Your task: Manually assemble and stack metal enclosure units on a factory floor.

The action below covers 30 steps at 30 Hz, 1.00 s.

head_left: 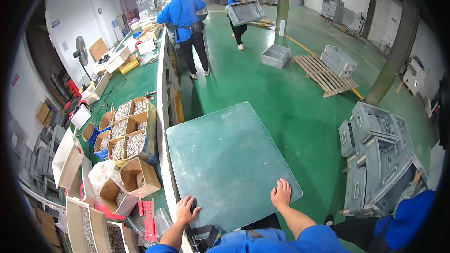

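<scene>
resting left hand (186, 211) and right hand (281, 194) on the near part of the green tabletop (229, 159), just beside the long bench (140, 80). fingers loosely spread, gripping nothing. probably a waiting step; moving the top would call for an edge grip.

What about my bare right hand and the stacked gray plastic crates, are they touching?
Apart. The head view shows green floor between the bare right hand and the stacked gray plastic crates.
</scene>
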Tool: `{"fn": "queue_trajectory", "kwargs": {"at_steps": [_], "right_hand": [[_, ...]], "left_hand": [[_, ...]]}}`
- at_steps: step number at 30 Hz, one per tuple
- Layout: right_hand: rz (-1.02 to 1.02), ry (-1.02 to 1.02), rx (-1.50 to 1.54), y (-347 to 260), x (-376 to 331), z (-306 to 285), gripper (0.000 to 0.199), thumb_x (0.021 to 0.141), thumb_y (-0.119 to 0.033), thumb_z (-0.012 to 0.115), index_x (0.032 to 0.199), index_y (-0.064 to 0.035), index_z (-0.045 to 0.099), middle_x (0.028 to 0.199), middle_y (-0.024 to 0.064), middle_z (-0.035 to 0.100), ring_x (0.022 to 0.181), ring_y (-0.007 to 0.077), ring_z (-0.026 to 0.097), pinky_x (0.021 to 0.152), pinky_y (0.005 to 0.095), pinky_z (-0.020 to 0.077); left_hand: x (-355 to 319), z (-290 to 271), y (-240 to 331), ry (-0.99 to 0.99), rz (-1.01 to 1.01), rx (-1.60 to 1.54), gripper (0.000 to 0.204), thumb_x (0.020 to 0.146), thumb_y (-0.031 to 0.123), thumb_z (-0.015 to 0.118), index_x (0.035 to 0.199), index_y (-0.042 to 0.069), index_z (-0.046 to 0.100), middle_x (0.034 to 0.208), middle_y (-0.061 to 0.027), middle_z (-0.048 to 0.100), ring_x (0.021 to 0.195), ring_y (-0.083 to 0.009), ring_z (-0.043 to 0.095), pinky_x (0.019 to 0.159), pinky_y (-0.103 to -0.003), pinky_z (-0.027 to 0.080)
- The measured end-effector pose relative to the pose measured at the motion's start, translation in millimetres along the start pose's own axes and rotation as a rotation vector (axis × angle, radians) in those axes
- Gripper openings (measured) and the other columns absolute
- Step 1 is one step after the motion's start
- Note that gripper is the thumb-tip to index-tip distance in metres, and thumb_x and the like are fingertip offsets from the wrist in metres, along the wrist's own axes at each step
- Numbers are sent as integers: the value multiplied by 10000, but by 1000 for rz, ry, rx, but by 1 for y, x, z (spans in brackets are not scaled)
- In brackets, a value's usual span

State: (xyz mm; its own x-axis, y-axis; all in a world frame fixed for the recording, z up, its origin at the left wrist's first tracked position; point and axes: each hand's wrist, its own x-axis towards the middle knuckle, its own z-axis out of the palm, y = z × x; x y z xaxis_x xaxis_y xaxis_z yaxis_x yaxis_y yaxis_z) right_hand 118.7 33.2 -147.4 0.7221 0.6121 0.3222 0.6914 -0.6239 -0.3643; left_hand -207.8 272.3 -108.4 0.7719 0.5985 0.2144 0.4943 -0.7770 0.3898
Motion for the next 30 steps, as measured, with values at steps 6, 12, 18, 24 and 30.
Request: {"fn": "queue_trajectory", "kwargs": {"at_steps": [6, 12, 18, 24, 30], "right_hand": [[5, 8, 4, 0, 1, -1, 383, 722, -178, 542, 1064, -20, 472, 1175, 137, 437, 1131, 308, 374, 942, 438, 301], [-12, 33, 0, 0, 0, -1, 380, 724, -171, 538, 1064, -19, 462, 1162, 146, 439, 1117, 319, 380, 935, 431, 306], [1, 14, 1, 0, 0, -1, 378, 725, -182, 537, 1063, -26, 469, 1176, 138, 435, 1134, 305, 372, 938, 435, 305], [-4, 29, -7, 0, 0, 1, 381, 721, -176, 540, 1061, -21, 466, 1165, 143, 439, 1119, 316, 380, 934, 434, 310], [-2, 19, 6, -1, 1, -2, 381, 724, -179, 538, 1064, -23, 468, 1165, 143, 441, 1123, 311, 380, 933, 431, 312]], "left_hand": [[0, 3, -2, -8, -8, -1, 502, 706, 344, 662, 1091, 56, 518, 1122, -117, 481, 1060, -306, 438, 889, -399, 351], [0, 2, -1, -3, 1, 3, 499, 706, 347, 662, 1077, 43, 521, 1108, -118, 489, 1057, -304, 442, 886, -396, 353], [-1, 4, -2, 7, -10, -8, 488, 713, 351, 655, 1064, 37, 530, 1112, -113, 490, 1061, -301, 441, 885, -398, 351], [-1, 4, -3, 3, -8, -24, 489, 712, 348, 656, 1067, 36, 530, 1114, -115, 490, 1059, -305, 440, 886, -402, 348], [-2, 6, -6, 15, -1, 6, 494, 716, 350, 651, 1075, 37, 524, 1115, -112, 489, 1059, -303, 439, 888, -403, 347]]}}
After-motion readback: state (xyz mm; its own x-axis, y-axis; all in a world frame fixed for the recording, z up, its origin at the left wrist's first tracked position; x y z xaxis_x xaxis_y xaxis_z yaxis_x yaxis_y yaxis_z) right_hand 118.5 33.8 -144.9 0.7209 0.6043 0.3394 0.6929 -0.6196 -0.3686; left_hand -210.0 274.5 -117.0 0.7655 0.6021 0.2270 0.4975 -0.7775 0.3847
